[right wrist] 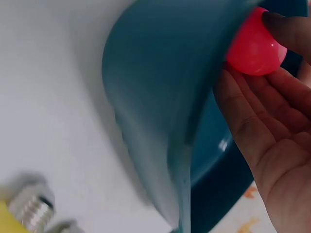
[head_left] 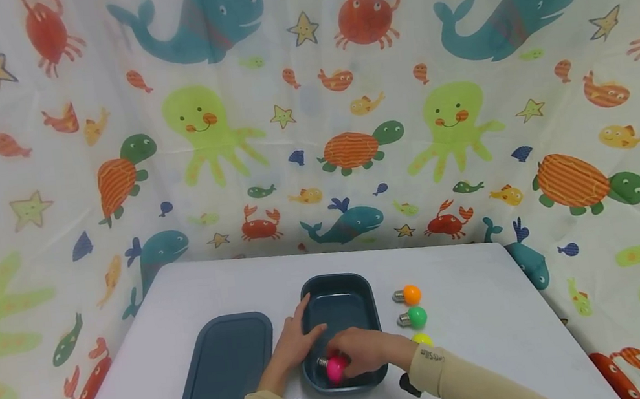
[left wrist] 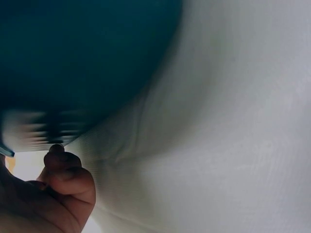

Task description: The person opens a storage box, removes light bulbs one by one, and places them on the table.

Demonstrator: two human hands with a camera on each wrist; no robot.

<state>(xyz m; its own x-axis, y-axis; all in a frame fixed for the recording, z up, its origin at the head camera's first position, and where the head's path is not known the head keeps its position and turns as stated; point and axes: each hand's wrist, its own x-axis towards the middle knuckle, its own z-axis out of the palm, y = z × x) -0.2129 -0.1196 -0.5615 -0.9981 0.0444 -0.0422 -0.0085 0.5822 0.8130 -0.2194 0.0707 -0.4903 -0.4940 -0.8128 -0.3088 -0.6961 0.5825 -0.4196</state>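
Observation:
In the head view a dark blue rectangular box point(head_left: 348, 388) stands with its top uncovered. My right hand point(head_left: 365, 347) reaches into its near end and holds a pink light bulb point(head_left: 335, 370), its metal screw base pointing left. The right wrist view shows the thumb and fingers point(right wrist: 243, 104) around the bulb's round pink part point(right wrist: 257, 46), inside the box wall point(right wrist: 146, 73). My left hand point(head_left: 294, 340) grips the box's left side, thumb over the rim. From the left wrist, curled fingers point(left wrist: 70, 177) appear at the box's outer wall point(left wrist: 87, 53).
A dark blue lid point(head_left: 227, 372) lies flat left of the box. On the right, an orange bulb point(head_left: 412, 294), a green bulb point(head_left: 417, 316) and a yellow bulb point(head_left: 422, 339) form a column on the white table point(head_left: 470, 288). A curtain printed with sea animals point(head_left: 301, 130) hangs behind.

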